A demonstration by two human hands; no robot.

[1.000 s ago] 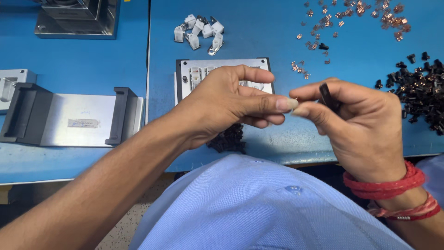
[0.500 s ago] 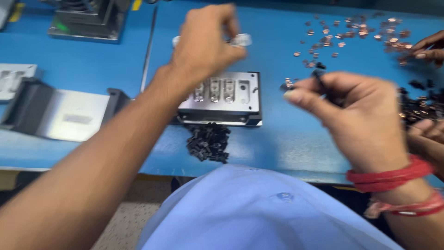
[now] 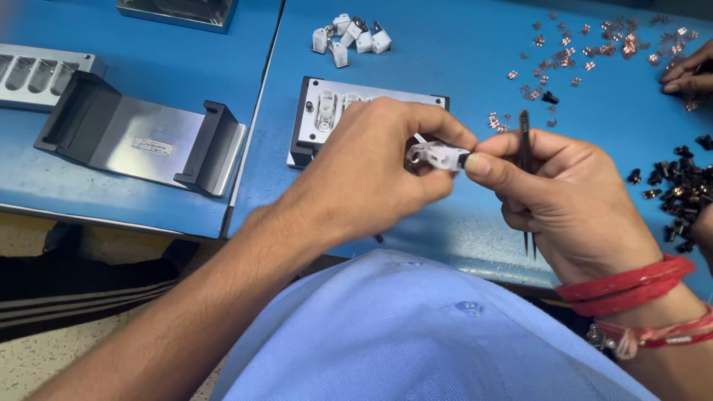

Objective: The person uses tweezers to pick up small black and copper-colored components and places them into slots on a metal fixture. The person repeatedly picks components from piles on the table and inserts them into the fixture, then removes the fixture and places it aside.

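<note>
Fingers of the left hand pinch a small white plastic housing above the desk's near edge, just over the grey metal fixture plate. Right hand touches the housing's end with its thumb tip while its closed fingers grip dark tweezers upright. More white housings lie near the far edge; copper clips scatter toward the far right corner, black parts by the right edge.

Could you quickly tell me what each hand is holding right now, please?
Left hand: closed on the small white plastic part.
Right hand: holds black tweezers, thumb touching the same part.
</note>
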